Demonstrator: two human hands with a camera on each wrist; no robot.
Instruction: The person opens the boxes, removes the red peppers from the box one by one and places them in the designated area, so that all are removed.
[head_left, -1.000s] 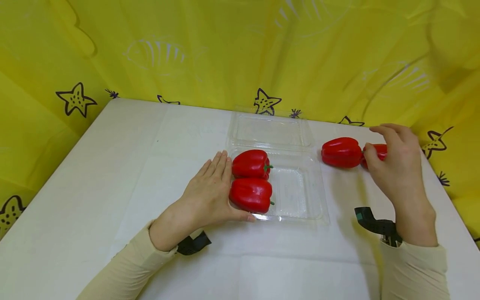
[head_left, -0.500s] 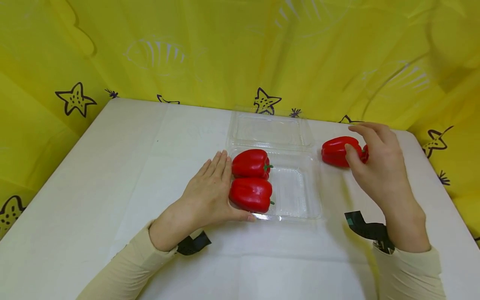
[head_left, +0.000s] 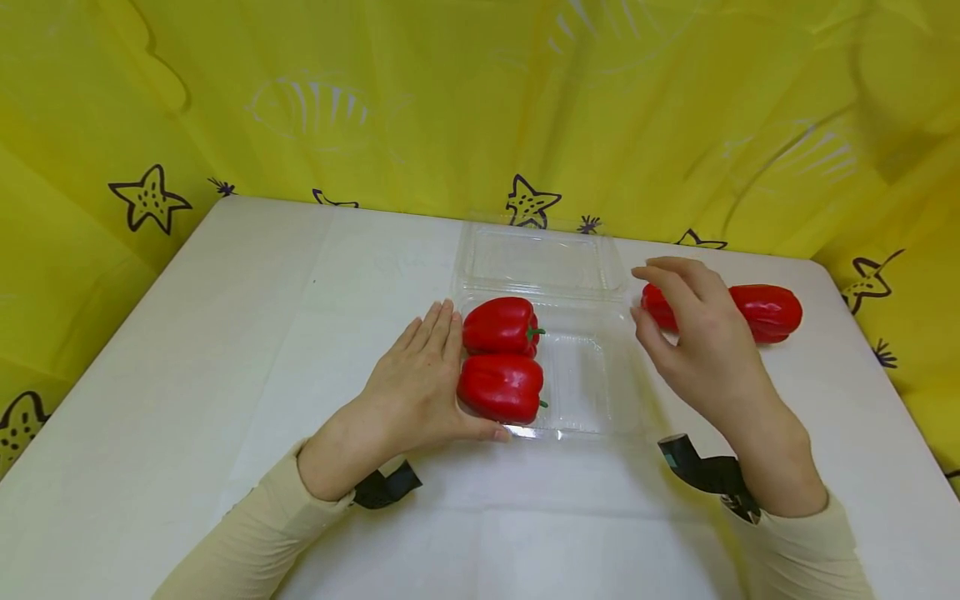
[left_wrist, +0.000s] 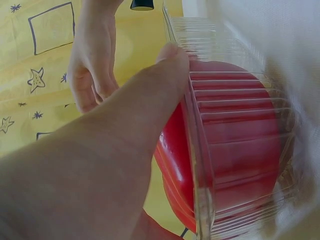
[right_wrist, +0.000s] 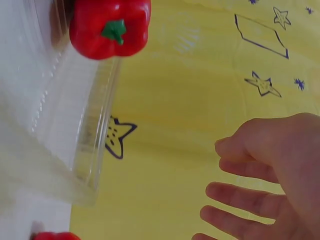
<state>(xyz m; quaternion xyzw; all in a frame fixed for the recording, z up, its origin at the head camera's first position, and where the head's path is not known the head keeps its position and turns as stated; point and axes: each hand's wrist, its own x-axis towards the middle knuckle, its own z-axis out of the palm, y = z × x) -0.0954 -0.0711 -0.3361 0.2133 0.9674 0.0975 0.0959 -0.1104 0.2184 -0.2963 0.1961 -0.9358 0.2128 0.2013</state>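
Observation:
Two red bell peppers, a rear one [head_left: 500, 327] and a front one [head_left: 501, 388], lie side by side in the left half of the clear plastic clamshell container [head_left: 592, 383]. Straight fingers of my left hand [head_left: 416, 387] rest along the container's left side, the thumb by its front rim. In the left wrist view a pepper [left_wrist: 240, 145] shows through the ribbed wall. My right hand [head_left: 701, 333], fingers loosely bent and holding nothing, hovers right of the container. It partly hides a third pepper [head_left: 654, 302]; another pepper [head_left: 768, 312] lies farther right.
The container's lid [head_left: 536, 260] lies folded back behind its base. Everything stands on a white-covered table [head_left: 360, 258]. A yellow curtain [head_left: 450, 108] with sea-creature prints hangs behind and at both sides. Each wrist carries a black mount [head_left: 701, 467].
My right hand has moved left, from over the far-right pepper past the nearer one toward the container, holding nothing. That far-right pepper is uncovered now. My left hand stays where it was.

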